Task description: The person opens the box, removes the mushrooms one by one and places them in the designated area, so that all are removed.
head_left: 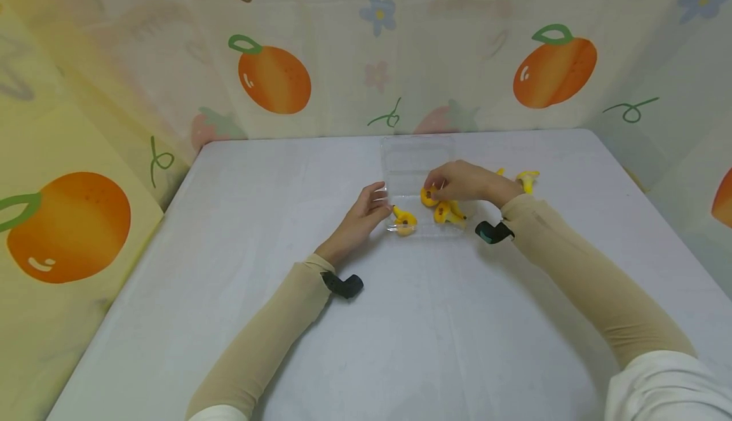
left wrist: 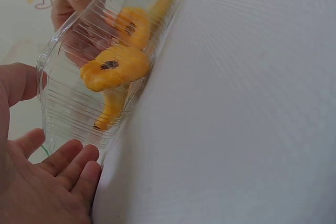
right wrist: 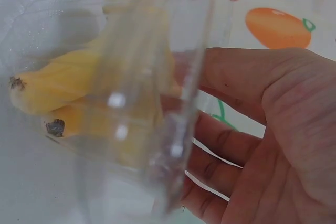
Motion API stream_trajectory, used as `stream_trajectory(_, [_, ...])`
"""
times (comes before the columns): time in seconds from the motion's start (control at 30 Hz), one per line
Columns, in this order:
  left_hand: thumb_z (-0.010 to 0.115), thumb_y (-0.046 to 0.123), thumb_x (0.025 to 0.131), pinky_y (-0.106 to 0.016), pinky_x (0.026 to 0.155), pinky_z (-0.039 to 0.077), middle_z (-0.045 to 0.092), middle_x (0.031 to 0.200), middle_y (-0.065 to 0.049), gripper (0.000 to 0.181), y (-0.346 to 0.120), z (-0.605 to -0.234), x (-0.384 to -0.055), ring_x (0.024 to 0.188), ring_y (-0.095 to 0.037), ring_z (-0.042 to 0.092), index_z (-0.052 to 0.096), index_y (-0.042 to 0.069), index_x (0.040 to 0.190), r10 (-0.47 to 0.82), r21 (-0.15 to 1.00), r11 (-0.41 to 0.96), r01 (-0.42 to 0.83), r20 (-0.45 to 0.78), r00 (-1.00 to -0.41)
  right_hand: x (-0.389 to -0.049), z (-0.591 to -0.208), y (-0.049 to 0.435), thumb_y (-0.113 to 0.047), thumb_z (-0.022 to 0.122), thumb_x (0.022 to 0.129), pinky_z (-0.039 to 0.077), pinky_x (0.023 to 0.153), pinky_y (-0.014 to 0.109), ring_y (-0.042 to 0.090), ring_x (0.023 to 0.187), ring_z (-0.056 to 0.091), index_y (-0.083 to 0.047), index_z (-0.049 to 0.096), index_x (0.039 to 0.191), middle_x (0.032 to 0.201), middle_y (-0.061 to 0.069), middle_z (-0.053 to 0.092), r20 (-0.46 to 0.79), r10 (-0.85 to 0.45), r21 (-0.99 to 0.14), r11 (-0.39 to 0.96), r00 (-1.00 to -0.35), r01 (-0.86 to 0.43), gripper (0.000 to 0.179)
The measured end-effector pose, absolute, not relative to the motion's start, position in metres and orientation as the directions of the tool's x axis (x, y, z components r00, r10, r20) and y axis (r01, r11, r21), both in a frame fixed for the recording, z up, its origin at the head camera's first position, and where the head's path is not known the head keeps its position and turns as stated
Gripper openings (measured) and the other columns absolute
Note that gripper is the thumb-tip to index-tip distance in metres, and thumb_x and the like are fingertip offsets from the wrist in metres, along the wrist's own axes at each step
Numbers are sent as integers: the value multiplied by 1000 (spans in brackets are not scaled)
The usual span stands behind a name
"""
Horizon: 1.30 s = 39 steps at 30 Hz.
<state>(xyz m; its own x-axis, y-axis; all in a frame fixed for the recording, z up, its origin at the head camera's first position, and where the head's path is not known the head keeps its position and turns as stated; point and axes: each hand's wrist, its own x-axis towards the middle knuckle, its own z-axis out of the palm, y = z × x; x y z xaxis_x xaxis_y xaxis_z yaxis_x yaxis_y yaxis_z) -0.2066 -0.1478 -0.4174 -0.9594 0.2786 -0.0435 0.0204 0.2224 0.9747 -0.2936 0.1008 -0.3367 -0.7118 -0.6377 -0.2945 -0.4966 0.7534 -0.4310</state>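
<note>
I am looking down past 2 beige sleeves (head_left: 583, 281), each carrying a black device (head_left: 345, 286) at the wrist, over a white table (head_left: 434, 338). The left hand (head_left: 354, 221) is resting beside the left wall of a clear box (head_left: 426, 230); its fingers are spreading loosely, its thumb touching the rim. The box is lying open on the table and holding small yellow bananas: 1 (head_left: 405, 221) is lying at the left, near that thumb, and another (head_left: 448, 213) to its right. Behind these, the right hand (head_left: 466, 180) is reaching in, its thumb and fingertips pinching a 3rd banana (head_left: 427, 197). Beyond the right wrist, more yellow pieces (head_left: 528, 181) are showing on the table, partly hidden. The clear lid (head_left: 414, 154) is extending behind the box. Farthest back, a pale curtain (head_left: 337, 2) is hanging, printed with oranges (head_left: 274, 80), flowers and hearts.
</note>
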Motion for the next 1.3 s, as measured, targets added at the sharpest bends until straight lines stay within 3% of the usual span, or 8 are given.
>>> stream_trajectory(0.73, [55, 27, 104, -48, 122, 35, 38, 159, -12, 65, -147, -418, -207, 146, -31, 41, 22, 15, 159, 273, 972, 235, 29, -37, -961, -292, -338, 99, -4, 57, 94, 50, 103, 49, 30, 111, 58, -11, 70, 119, 121, 12, 67, -265, -626, -428, 758, -734, -492, 29])
stream_trajectory(1.03, [54, 25, 104, -48, 122, 35, 37, 159, -13, 65, -147, -419, -208, 146, -31, 40, 22, 13, 159, 276, 971, 236, 41, -27, -961, -293, -337, 98, -4, 58, 93, 51, 98, 47, 29, 105, 58, -12, 74, 113, 113, 13, 66, -281, -634, -381, 763, -720, -523, 27])
stream_trajectory(1.3, [54, 27, 104, -49, 122, 35, 38, 159, -12, 65, -147, -419, -208, 146, -31, 41, 22, 14, 159, 271, 967, 251, 34, -37, -962, -292, -335, 99, -5, 56, 94, 50, 105, 51, 31, 111, 59, -8, 72, 119, 121, 15, 67, -247, -650, -437, 736, -718, -516, 29])
